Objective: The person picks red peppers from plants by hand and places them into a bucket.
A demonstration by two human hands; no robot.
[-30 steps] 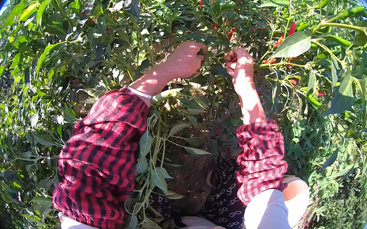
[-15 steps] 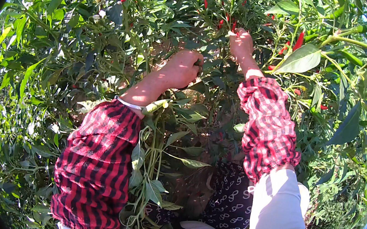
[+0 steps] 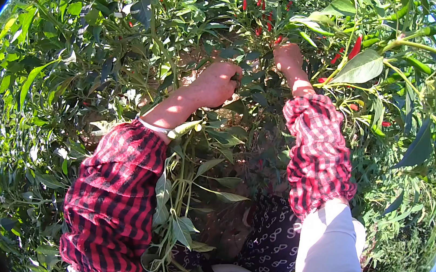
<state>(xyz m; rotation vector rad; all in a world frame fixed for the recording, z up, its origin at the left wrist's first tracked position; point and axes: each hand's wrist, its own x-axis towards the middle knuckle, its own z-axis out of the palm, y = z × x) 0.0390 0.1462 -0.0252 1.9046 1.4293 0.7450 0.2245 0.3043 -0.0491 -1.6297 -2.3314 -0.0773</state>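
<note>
I look down into a dense green chilli plant (image 3: 200,150). My left hand (image 3: 214,84) is curled into a fist among the leaves at the middle of the bush; what it holds is hidden. My right hand (image 3: 289,55) reaches higher into the foliage, its fingers buried just below a cluster of small red chillies (image 3: 264,16). Whether those fingers grip a chilli is hidden by leaves. Both forearms wear red-and-black checked sleeves (image 3: 112,199). More red chillies (image 3: 355,46) hang to the right of my right hand.
Leafy branches surround my arms on all sides. Long green chillies (image 3: 417,65) hang at the upper right. A dark patterned cloth (image 3: 270,240) and a white garment (image 3: 328,258) show at the bottom. Blue sky shows at the rim.
Both hands have moved up and deeper into the plant. My right hand rose from the level of the left hand to the red chilli cluster above.
</note>
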